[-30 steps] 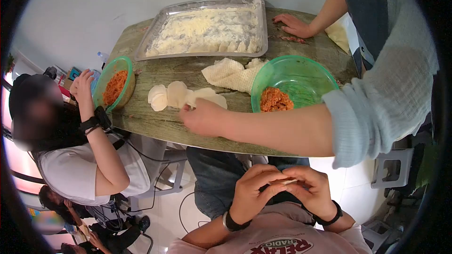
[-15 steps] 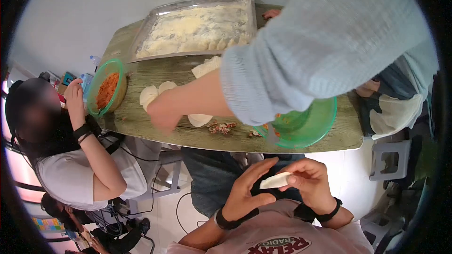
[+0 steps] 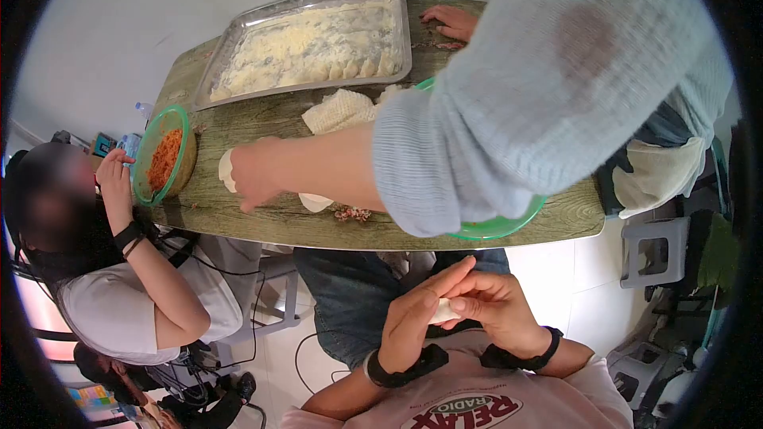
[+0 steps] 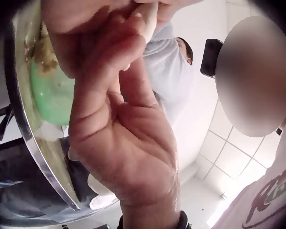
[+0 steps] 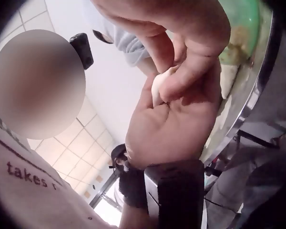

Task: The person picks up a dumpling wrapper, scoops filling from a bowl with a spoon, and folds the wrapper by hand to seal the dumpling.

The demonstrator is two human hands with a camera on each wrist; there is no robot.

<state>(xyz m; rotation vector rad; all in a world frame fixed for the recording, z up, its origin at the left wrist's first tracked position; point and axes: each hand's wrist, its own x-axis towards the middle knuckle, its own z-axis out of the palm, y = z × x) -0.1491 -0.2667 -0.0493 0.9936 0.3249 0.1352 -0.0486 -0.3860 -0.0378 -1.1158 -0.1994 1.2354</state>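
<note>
In front of my chest, a folded white dumpling (image 3: 442, 311) sits between my two hands. My right hand (image 3: 502, 310) pinches its edge with thumb and fingers. From the other side my left hand (image 3: 407, 326) holds it, thumb against the dough and longer fingers reaching up behind. The right wrist view shows the dumpling (image 5: 161, 87) against the left palm (image 5: 174, 126), under the right hand's fingers (image 5: 186, 78). Only a pale strip of the dumpling (image 4: 150, 21) shows in the left wrist view, at the right hand's fingertips; its filling is hidden.
Another person's arm (image 3: 326, 160) reaches across the table (image 3: 211, 210) to the round wrappers (image 3: 226, 171), hiding much of a green bowl (image 3: 501, 226). A floured tray (image 3: 401, 56) with dumplings stands behind a cloth (image 3: 338, 111). Left are a filling bowl (image 3: 189, 139) and a seated person.
The dumpling first lay mostly hidden between both hands, then my right hand held it while the left opened; now both hands hold it again. The other person's arm has reached farther left over the wrappers.
</note>
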